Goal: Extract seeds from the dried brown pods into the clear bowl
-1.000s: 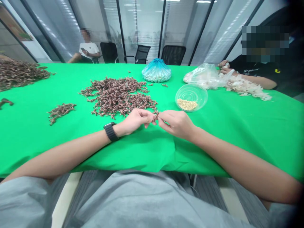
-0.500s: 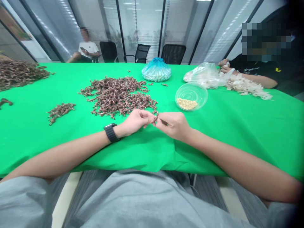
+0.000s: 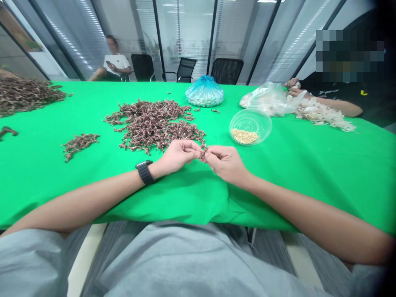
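Observation:
Between my two hands, over the front part of the green cloth, is a small dried brown plant piece (image 3: 203,155), shrivelled and knobbly. My left hand (image 3: 179,156), with a dark watch (image 3: 144,172) on its wrist, pinches the piece from the left. From the right, the thumb and fingertips of my right hand (image 3: 227,165) close on the same piece. Just beyond my fingers spreads a heap of similar dried brown pieces (image 3: 154,123). A clear round plastic bowl (image 3: 262,123) holding pale yellow grains (image 3: 244,136) tilts beyond my right hand.
A smaller brown pile (image 3: 81,145) lies left, with a large brown heap (image 3: 27,95) farther off. Behind the middle heap stands a blue-tinted bag (image 3: 204,91) of white pieces. At right, a person's hands work beside a clear bag (image 3: 266,99) and whitish peelings (image 3: 324,113).
My right hand's fingers have shifted on the brown piece, the thumb now pressing toward it. The left hand keeps its pinch in nearly the same spot.

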Demonstrator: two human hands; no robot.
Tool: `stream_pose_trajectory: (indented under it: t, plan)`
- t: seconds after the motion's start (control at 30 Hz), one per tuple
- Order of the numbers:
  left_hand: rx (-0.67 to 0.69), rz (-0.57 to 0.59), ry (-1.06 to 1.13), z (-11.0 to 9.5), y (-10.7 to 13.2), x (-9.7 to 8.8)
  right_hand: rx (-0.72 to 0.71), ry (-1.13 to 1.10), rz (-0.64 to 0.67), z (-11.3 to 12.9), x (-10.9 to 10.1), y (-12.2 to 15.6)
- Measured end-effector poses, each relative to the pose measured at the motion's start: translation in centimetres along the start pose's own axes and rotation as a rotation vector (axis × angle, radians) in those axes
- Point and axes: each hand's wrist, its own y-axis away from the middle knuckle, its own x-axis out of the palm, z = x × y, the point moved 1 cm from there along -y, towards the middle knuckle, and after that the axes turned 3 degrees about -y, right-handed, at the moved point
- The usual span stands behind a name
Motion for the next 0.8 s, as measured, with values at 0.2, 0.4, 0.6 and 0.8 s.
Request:
stream_pose_trajectory:
  t: [0.2,0.4,0.6,0.8]
  plan:
    - [0.044,0.011,0.01,-0.2,0.0,-0.2,0.355,-0.392,0.035,0.6,0.6,0.0]
    - [0.062,0.019,-0.003,-0.2,0.0,-0.2,0.66,-0.737,0.206,1.2,-0.1,-0.4]
    - [0.059,0.051,0.044,-0.3,0.0,0.0,0.677,-0.722,0.357,0.8,-0.9,-0.9]
    - [0.017,0.049,0.033,-0.1,0.0,0.1,-0.126,0.184,0.079,0.4,-1.7,-0.5]
